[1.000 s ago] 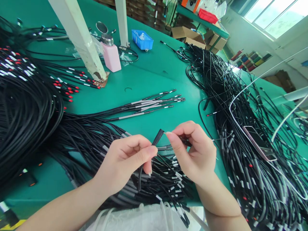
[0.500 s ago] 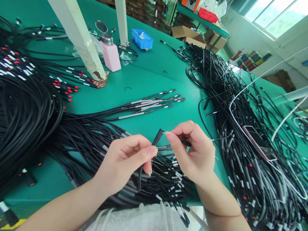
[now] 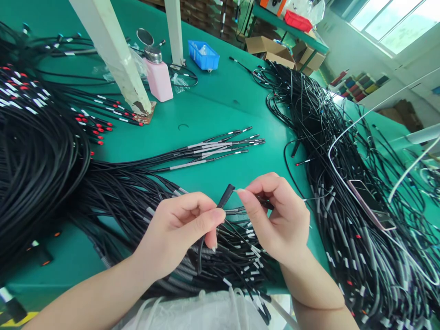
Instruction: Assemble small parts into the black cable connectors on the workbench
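Observation:
My left hand (image 3: 178, 231) pinches a short black sleeve (image 3: 225, 197) that sticks up between thumb and forefinger. My right hand (image 3: 278, 217) is closed in a pinch on a thin black wire (image 3: 266, 201), its fingertips right at the sleeve's open end. Both hands hover over a heap of black cables with grey braided sections and white markers (image 3: 220, 256) at the near edge of the green table (image 3: 213, 105). A small row of finished-looking cables (image 3: 213, 151) lies just beyond the hands.
A thick coil of black cables with red tips (image 3: 37, 137) fills the left side. Another tangle of black cables (image 3: 343, 183) covers the right, with a phone (image 3: 369, 204) on it. A pink dispenser bottle (image 3: 158, 78), white post (image 3: 115, 55) and blue tray (image 3: 203, 56) stand farther back.

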`<state>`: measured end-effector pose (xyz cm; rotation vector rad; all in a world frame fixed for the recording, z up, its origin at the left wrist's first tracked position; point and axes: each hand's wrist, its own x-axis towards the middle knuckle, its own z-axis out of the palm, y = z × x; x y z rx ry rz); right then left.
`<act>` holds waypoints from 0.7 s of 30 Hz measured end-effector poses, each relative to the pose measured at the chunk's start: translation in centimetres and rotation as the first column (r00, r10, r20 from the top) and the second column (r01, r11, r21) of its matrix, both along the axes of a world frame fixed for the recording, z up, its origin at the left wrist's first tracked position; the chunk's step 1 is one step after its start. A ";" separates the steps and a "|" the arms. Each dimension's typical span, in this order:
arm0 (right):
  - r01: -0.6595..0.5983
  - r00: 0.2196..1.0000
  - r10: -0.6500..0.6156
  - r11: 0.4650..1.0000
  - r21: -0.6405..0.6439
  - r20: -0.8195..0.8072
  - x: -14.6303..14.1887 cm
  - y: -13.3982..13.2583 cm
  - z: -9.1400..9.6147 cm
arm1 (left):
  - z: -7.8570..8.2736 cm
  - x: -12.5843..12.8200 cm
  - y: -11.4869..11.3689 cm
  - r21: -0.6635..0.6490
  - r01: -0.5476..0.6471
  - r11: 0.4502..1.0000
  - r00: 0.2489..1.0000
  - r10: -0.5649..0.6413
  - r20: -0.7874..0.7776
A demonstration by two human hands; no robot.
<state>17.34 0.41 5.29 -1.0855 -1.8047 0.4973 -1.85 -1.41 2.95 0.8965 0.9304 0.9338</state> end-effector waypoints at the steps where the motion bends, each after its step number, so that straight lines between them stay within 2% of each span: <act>1: 0.003 1.000 -0.003 1.000 0.006 0.003 0.0 0.0 0.0 | 0.0 0.0 0.0 0.001 0.000 1.000 1.000 0.000 0.002; 7: -0.025 1.000 0.026 0.999 -0.020 0.017 0.0 0.0 -0.1 | -0.3 0.0 0.0 0.003 0.006 1.000 1.000 -0.006 0.004; 21: -0.004 1.000 0.004 1.000 -0.021 -0.009 -0.1 -0.1 -0.2 | -0.2 0.0 -0.1 -0.009 0.007 1.000 1.000 -0.007 0.001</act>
